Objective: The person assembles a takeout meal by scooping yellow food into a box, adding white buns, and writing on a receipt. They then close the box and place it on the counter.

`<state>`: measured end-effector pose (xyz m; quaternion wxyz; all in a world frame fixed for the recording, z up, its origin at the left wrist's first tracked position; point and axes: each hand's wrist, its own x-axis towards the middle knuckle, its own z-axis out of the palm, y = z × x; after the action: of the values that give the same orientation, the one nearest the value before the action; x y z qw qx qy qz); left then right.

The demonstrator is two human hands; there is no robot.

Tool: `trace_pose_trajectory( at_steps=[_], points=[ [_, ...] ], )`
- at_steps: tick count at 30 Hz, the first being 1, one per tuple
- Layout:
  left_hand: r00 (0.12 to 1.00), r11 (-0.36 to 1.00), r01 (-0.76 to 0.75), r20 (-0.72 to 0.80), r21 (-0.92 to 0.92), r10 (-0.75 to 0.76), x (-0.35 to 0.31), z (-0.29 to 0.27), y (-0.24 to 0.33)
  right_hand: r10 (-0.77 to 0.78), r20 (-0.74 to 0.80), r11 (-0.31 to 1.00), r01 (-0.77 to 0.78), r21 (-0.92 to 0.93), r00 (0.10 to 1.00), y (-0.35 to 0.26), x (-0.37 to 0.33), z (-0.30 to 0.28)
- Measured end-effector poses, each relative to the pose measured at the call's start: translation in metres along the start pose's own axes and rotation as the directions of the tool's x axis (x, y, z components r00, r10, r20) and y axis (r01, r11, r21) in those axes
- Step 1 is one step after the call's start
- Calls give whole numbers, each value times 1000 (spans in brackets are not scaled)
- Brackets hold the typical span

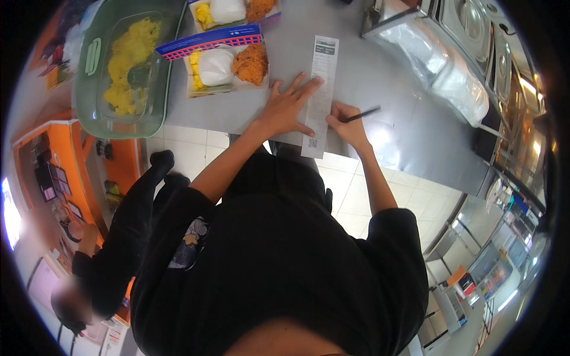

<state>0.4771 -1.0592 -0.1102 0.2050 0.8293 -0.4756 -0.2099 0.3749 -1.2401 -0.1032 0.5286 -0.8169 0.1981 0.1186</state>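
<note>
While a steel counter (pixel 356 59) bears an open meal box (pixel 208 44), a long receipt (pixel 321 102) right of it overhangs the near edge; the left hand (pixel 285 111) presses spread fingers onto the receipt, the right hand (pixel 351 126) grips a black pen (pixel 369 112).

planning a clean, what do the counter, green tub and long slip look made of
Counter: likely stainless steel, satin finish, from the grey surface and blurred glare. Green tub: probably smooth plastic, given its soft sheen and rounded corners. Long slip: apparently matte paper, thin, white and printed.
</note>
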Motion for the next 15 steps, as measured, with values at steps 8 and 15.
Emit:
trace_pose_trajectory(
  at_steps=[8, 15],
  points=[
    [936, 962, -199, -327, -187, 130, -15, -30, -1, -60, -437, 985, -17, -172, 897, -27, 39, -1],
    [261, 724, 297, -677, -622, -688, -114, -67, -92, -346, -320, 895, 413, 170, 882, -84, 86, 83]
  ],
)
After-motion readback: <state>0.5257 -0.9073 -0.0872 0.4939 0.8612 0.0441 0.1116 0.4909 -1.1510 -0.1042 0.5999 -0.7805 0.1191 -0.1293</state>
